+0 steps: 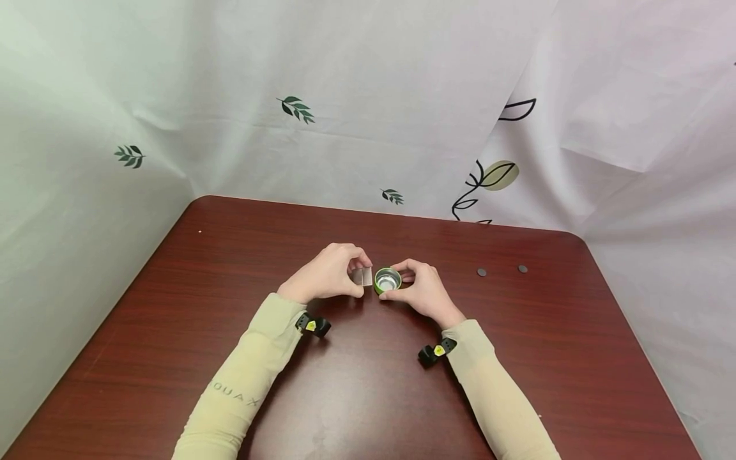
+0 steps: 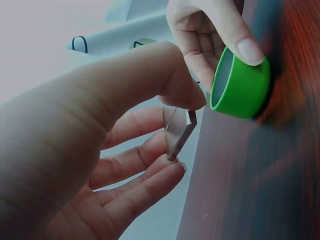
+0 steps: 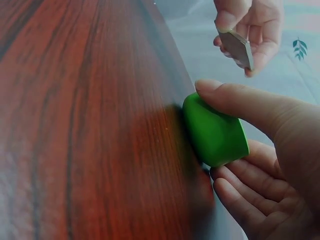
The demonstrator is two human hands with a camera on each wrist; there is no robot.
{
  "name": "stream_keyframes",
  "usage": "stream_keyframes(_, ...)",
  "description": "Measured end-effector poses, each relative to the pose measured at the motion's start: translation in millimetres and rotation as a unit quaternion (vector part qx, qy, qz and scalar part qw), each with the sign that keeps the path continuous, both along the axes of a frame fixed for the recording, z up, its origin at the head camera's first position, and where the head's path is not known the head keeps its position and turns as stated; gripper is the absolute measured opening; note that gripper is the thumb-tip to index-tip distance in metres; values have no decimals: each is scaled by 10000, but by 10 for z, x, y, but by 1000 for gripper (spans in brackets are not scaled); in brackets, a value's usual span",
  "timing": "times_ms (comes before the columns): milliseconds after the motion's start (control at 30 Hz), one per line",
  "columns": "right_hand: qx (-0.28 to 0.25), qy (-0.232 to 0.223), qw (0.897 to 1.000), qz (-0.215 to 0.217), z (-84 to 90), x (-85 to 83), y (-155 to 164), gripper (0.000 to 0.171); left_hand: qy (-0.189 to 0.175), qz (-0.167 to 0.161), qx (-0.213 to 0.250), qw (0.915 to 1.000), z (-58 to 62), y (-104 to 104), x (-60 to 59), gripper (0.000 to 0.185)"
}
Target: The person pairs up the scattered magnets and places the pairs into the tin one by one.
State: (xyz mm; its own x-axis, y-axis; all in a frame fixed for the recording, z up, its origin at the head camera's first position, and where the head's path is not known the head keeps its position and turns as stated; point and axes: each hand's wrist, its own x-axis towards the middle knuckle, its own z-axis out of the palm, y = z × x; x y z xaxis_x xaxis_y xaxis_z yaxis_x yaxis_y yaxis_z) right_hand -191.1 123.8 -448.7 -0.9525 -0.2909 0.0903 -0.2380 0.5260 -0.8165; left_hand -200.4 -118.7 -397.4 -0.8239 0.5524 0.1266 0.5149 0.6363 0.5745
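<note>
My left hand (image 1: 330, 273) pinches a small clear, angular plastic-looking piece (image 1: 362, 276) between thumb and fingers. In the left wrist view this see-through piece (image 2: 179, 131) shows straight edges and flat faces. With thumb and fingers on opposite sides, my right hand (image 1: 422, 287) grips a small round green tin (image 1: 388, 281). Its open top faces up and the inside is silvery. The right wrist view shows the green wall of the tin (image 3: 215, 132) low over the table, thumb laid along its side. The clear piece is just left of the tin, with a narrow gap between them.
Two small dark grey discs (image 1: 482, 272) lie on the brown wooden table (image 1: 356, 396), right of my right hand. White patterned cloth (image 1: 368, 128) hangs behind the table and at both sides. Each wrist carries a small black camera on a strap.
</note>
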Motion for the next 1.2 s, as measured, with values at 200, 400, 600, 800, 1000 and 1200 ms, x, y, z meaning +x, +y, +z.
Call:
stream_keyframes(200, 12, 28, 10000, 18, -3, 1, 5, 53, -44, -47, 123, 9999, 20, 60, -14, 36)
stream_keyframes(400, 24, -19, 10000, 5, -10, -3, 9, 52, -83, -124, 233, 9996, 9, 108, -36, 36)
stream_keyframes(600, 27, -50, 10000, 37, -2, 4, 12, 52, -80, -169, 264, 9995, -12, 152, -65, 36)
stream_keyframes(800, -4, -37, 10000, 58, 3, 7, 12, 54, -23, -216, 377, 9991, -23, 212, -100, 35)
stream_keyframes(1000, -36, -41, 9999, 96, 15, 8, 16, 55, -31, -314, 413, 9987, -31, 271, -123, 35)
stream_keyframes(1200, -63, -101, 9999, 95, 14, 5, 15, 55, -66, -328, 365, 9988, -31, 311, -148, 36)
